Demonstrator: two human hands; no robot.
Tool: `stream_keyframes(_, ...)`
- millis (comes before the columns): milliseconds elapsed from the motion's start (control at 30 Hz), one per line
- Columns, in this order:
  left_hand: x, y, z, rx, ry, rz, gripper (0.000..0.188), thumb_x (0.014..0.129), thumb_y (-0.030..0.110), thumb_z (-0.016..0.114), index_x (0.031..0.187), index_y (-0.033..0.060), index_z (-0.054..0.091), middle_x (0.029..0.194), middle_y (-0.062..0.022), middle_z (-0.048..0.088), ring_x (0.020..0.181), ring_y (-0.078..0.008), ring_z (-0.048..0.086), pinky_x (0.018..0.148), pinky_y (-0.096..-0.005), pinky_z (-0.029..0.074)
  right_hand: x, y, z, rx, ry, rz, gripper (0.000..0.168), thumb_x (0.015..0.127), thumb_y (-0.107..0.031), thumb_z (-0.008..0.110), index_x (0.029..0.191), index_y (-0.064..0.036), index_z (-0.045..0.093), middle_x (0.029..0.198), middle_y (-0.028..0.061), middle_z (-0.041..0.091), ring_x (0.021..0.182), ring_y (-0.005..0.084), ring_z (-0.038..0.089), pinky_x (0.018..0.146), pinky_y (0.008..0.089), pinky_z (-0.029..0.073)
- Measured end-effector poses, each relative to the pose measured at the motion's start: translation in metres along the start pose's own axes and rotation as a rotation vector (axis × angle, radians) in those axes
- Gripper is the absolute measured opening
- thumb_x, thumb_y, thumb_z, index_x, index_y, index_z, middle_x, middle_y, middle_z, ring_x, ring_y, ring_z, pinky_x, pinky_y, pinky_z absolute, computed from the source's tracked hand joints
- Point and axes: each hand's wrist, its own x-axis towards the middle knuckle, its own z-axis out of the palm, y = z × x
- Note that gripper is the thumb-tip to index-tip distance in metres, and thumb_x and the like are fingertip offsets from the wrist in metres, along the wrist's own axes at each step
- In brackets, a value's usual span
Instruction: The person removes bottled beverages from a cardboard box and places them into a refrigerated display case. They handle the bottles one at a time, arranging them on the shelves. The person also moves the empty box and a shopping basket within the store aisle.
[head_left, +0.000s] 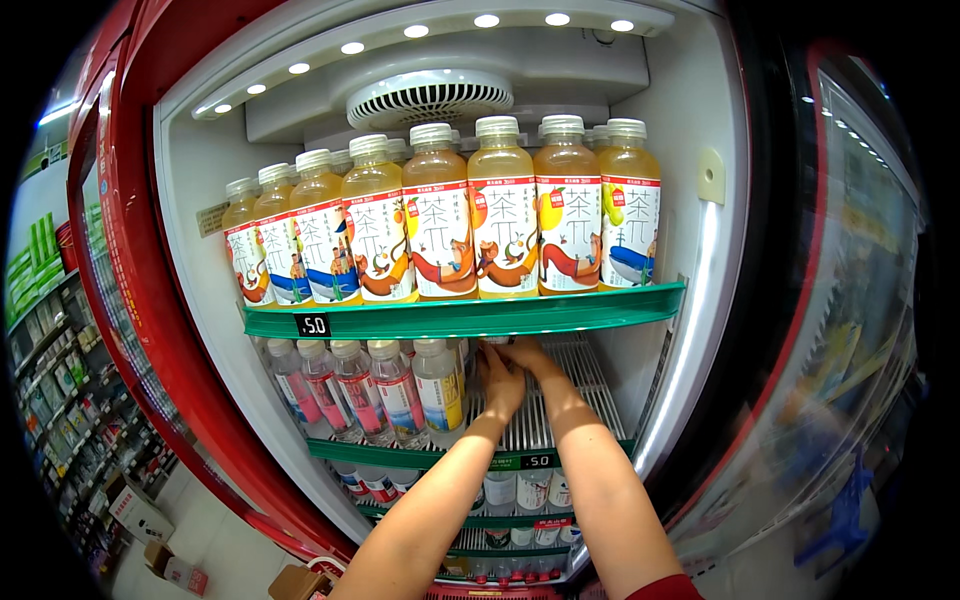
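Note:
Both my arms reach into the second level of an upright drinks cooler. My left hand (501, 381) and my right hand (527, 354) are close together at the back, just under the green front strip (465, 318) of the top shelf. Part of a bottle (498, 340) shows between my fingertips; the strip hides the rest, so the grip of each hand is unclear. Left of my hands, clear soda bottles (439, 397) with pink or yellow labels stand in rows on the wire shelf (592, 382). Several tea bottles (504, 225) stand upright on the shelf above.
Lower shelves hold more bottles (500, 491). The red cooler door (172, 322) stands at the left, the white side wall (637, 150) at the right. Cardboard boxes (176, 574) lie on the floor at lower left, near stocked store shelves (60, 382). A blue object (840, 517) is at lower right.

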Motion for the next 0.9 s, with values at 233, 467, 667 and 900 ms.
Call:
stream_keyframes(233,0.017,-0.024,0.015,-0.123,0.048,0.056,0.079,0.084,0.007,0.053,0.147,0.0004,0.007,0.145,-0.031,0.018,0.127,-0.0424,0.036,0.105,-0.0436,0.034,0.04,0.026,0.013,0.088,-0.126,0.024,0.052,0.075,-0.028,0.077,0.114,0.0,0.057,0.11,0.0154,0.063,0.095,0.021,0.06,0.079,0.0348,0.051)
stream_keyframes(467,0.021,-0.029,0.016,-0.207,0.003,0.015,0.078,0.076,-0.001,0.053,0.144,0.0018,0.013,0.131,-0.0234,0.038,0.118,-0.0356,0.047,0.101,-0.0416,0.038,0.05,0.044,0.017,0.181,-0.127,0.027,0.048,0.076,-0.027,0.075,0.111,0.0,0.058,0.106,0.0149,0.064,0.092,0.0197,0.06,0.079,0.0345,0.05)
stream_keyframes(667,0.022,-0.033,0.012,-0.216,0.017,0.056,0.081,0.075,0.0,0.056,0.144,0.0039,0.013,0.129,-0.0229,0.043,0.12,-0.0347,0.046,0.101,-0.0422,0.038,0.045,0.031,0.022,0.207,-0.146,0.023,0.049,0.077,-0.027,0.074,0.114,0.0,0.058,0.108,0.0147,0.064,0.093,0.0199,0.059,0.079,0.0344,0.05)
stream_keyframes(900,0.019,-0.025,0.012,-0.16,-0.016,0.0,0.084,0.076,0.004,0.061,0.144,0.0037,0.012,0.128,-0.0233,0.046,0.121,-0.0353,0.046,0.101,-0.042,0.037,0.04,0.025,0.016,0.213,-0.161,0.034,0.05,0.078,-0.028,0.073,0.116,0.0,0.057,0.109,0.0145,0.063,0.095,0.0201,0.059,0.079,0.0343,0.05)
